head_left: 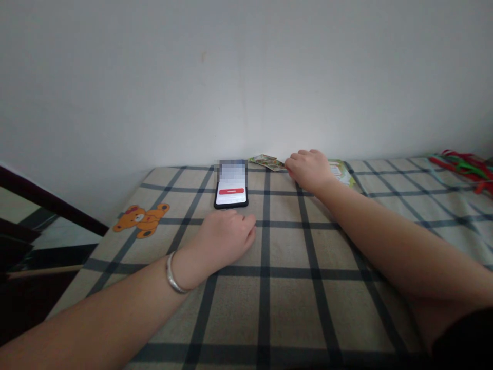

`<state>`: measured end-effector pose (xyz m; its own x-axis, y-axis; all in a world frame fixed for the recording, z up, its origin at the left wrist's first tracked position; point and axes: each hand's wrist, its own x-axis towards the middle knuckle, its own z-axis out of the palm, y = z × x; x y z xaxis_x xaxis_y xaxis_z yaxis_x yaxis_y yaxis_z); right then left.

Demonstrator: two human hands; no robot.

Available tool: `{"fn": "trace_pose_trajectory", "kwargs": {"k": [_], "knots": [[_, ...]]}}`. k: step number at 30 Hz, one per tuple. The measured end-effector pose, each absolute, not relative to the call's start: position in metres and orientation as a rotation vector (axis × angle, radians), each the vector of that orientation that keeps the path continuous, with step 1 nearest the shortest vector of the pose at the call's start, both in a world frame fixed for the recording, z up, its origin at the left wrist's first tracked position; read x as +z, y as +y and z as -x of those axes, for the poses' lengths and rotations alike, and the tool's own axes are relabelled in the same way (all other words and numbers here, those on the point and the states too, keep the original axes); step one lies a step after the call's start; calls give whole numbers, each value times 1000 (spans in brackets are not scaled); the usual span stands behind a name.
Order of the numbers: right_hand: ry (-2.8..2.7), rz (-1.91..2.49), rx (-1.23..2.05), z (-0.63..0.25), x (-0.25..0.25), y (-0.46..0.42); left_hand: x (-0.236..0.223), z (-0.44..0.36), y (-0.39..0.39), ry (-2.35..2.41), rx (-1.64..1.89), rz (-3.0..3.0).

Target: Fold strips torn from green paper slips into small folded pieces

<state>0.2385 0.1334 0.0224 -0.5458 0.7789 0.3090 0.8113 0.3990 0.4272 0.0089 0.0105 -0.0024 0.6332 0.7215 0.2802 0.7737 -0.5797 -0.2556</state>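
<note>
My left hand, with a silver bangle at its wrist, rests curled on the checked tablecloth. Its fingers are closed, and nothing shows in them. Just beyond it lies a phone with a lit screen and a red button; the upper part of the screen is pixelated. Further off to the right, my right hand is closed close to the wall. Its fingertips are at the right end of some patterned paper pieces; whatever they pinch is hidden. A green and white printed sheet shows partly behind this hand.
A white wall borders the far edge of the table. An orange bear picture lies flat at the left. Red and green strips lie in a heap at the far right. Dark rails stand beyond the table's left edge.
</note>
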Motion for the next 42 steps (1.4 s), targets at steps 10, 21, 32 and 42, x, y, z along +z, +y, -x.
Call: {"fn": "trace_pose_trajectory", "kwargs": {"k": [10,21,32,42], "knots": [[-2535,1525,-798,-223,14,158,-8,-5,17,-1184,-221,2518],[-2391,1684,-670,-233,17,165,-5,-8,17,-1154,-255,2496],[-2385,1617,-210,-281,22,128,-4,-7,15,-1206,-162,2539],[-2374,1737,-478,-295,6,92,-10,-8,16,-1193,-161,2522]]}}
